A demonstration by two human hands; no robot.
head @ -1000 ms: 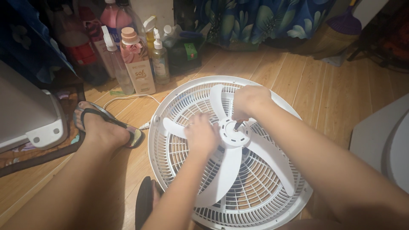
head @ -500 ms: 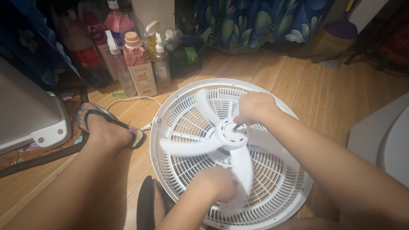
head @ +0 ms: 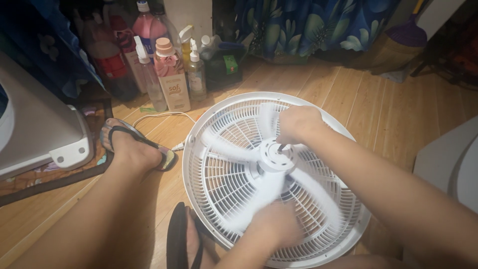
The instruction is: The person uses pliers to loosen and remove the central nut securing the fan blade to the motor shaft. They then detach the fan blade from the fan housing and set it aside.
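- On the wooden floor [head: 388, 99], seen from the head camera, a white fan grille [head: 234, 179] lies flat on its back, so the fan blades [head: 226, 149] face up where both hands can get at them from above.
- Blurred white blades spread around the round hub [head: 275, 160], which suggests they are turning; the grille itself looks sharp and unmoving.
- Right hand [head: 297, 124] sits over the far side of the hub, fingers closed around a small dark tool or pin [head: 282, 147] that stands at the hub's centre, likely pinning the middle while the blades go round.
- Left hand [head: 276, 225] is low at the near edge of the grille, touching or just over a blurred blade; I cannot tell whether its fingers grip it.
- Both forearms reach in from the bottom of the view, the right one stretched long across the grille.
- A foot in a sandal [head: 134, 149] rests left of the fan, beside a white power cord [head: 159, 115].
- Bottles [head: 172, 74] stand grouped at the wall behind, well clear of the work.
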